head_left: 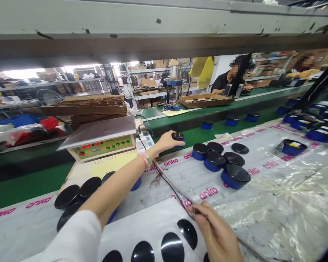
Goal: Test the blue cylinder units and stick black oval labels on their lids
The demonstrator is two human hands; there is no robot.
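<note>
My left hand (168, 141) reaches out over the green belt, its fingers round a blue container with a black lid (178, 137). Closer to me, my right hand (214, 225) is closed on a dark, thin tool (197, 211) with a cable running from it. Beside and below that hand lies a white sheet (153, 222) bearing several round black discs (172, 247). Several blue containers with black lids (213, 160) stand together on the plastic-covered table, right of centre. More black-lidded containers (67, 196) are partly hidden behind my left forearm.
A control box (106, 145) with red and green buttons sits left of centre. The green belt (164, 127) runs across, carrying blue containers (231, 121). An open cardboard tray (206, 102) lies beyond it. Another person (229, 78) works at the far side. More containers (321, 133) cluster at right.
</note>
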